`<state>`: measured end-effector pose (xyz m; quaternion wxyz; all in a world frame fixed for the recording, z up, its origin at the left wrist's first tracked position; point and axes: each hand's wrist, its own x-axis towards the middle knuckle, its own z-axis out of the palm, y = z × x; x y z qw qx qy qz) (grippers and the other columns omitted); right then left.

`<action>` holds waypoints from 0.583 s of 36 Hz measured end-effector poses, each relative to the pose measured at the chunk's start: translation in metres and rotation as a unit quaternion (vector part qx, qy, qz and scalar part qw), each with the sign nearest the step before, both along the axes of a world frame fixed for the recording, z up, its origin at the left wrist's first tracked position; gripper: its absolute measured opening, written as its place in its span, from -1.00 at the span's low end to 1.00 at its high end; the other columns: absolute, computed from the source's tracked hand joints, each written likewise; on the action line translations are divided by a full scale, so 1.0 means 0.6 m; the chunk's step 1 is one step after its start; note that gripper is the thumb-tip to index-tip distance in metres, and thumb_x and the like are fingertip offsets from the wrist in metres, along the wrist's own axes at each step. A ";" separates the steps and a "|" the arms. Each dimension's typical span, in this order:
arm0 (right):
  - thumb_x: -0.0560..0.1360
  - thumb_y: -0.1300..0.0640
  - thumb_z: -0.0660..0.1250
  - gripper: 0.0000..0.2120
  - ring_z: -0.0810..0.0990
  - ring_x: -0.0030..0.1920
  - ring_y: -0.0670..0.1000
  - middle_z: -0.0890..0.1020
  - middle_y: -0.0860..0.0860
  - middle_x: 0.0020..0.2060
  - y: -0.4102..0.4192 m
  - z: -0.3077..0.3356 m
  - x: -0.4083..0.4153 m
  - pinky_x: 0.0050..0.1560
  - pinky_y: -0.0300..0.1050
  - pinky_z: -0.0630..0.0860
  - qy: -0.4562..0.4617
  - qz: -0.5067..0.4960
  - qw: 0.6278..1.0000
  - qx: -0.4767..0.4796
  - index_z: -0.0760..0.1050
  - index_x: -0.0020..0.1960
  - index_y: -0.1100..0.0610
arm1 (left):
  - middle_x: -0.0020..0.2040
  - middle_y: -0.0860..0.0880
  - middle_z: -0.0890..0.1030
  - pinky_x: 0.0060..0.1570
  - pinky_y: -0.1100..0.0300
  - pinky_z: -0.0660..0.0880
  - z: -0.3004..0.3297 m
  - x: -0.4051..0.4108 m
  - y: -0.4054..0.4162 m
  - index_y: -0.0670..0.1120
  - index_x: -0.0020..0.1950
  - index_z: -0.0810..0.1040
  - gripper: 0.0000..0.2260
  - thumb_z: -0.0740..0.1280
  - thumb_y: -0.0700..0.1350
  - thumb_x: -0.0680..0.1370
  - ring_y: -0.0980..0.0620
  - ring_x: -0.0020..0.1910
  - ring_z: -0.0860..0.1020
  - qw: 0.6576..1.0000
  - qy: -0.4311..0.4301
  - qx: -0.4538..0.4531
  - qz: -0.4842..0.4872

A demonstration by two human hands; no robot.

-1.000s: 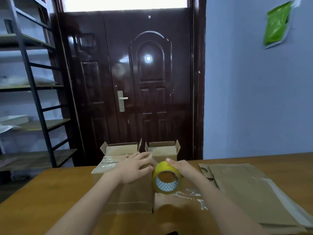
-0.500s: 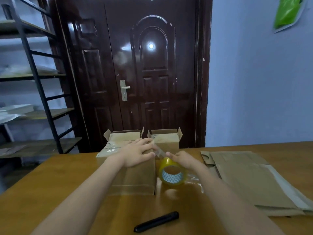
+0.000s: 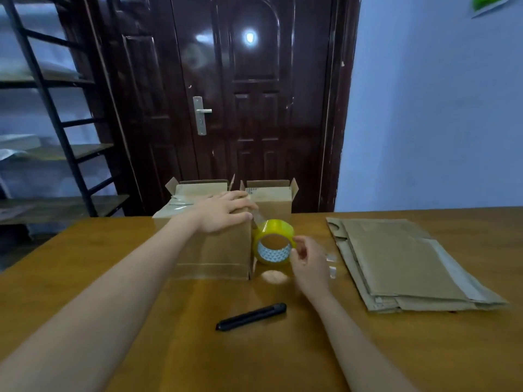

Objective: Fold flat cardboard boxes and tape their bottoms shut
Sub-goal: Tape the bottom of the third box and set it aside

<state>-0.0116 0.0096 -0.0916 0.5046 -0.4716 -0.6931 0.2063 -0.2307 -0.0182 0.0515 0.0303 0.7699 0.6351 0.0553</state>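
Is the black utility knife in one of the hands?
No, the black utility knife lies on the table, apart from both hands.

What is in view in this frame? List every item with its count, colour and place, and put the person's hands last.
Cardboard box being taped: 1, brown, table centre, under the left hand.
Open boxes: 2, brown, behind it at the table's far edge.
Tape roll: 1, yellowish clear, right of the near box, its strip running up to the box's top corner.
Utility knife: 1, black, on the table nearest the camera.
Flat cardboard stack: 1 pile, brown, table right.
Table: 1, orange-brown wood.
Door: 1, dark brown, straight ahead.
Shelving rack: 1, black frame, left.
Green packet: 1, on the wall, top right.
Left hand: pressing the box top.
Right hand: at the roll, grip blurred.
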 end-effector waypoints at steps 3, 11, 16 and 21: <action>0.49 0.21 0.33 -0.80 0.49 -0.15 -0.09 0.49 -0.09 -0.17 -0.020 0.013 0.005 -0.12 -0.13 0.50 0.021 0.013 0.999 0.043 0.46 0.09 0.05 | 0.53 0.10 0.15 0.43 -0.15 0.10 0.001 0.002 -0.001 0.36 0.37 0.28 -0.32 -0.15 0.45 0.29 0.02 0.49 0.15 1.000 -0.004 0.002 0.003; 0.46 -0.06 0.38 -0.73 0.38 0.17 -0.13 0.46 -0.13 0.13 -0.099 0.036 -0.011 0.21 -0.17 0.35 -0.289 0.343 0.891 -0.069 0.54 0.12 -0.01 | 0.54 0.06 0.15 0.45 -0.04 0.10 0.001 0.004 -0.007 0.26 0.41 0.30 -0.47 0.01 0.34 0.47 0.00 0.50 0.15 1.000 -0.014 -0.009 0.005; 0.50 0.08 0.35 -0.76 0.33 0.19 -0.09 0.40 -0.17 0.15 -0.105 0.013 -0.024 0.31 -0.01 0.27 -0.357 0.357 0.861 -0.060 0.52 0.16 -0.03 | 0.54 0.11 0.13 0.45 -0.10 0.08 0.000 0.003 -0.009 0.31 0.40 0.28 -0.45 -0.03 0.34 0.42 0.03 0.51 0.12 1.000 -0.016 -0.009 0.009; 0.52 0.14 0.32 -0.84 0.45 0.03 -0.09 0.49 -0.13 -0.01 -0.105 0.029 -0.023 0.14 -0.07 0.43 -0.336 0.323 0.881 -0.083 0.45 0.07 -0.02 | 0.54 0.12 0.12 0.45 -0.12 0.05 0.001 0.000 -0.007 0.32 0.42 0.25 -0.54 0.02 0.33 0.52 0.04 0.51 0.10 1.000 -0.013 -0.003 0.006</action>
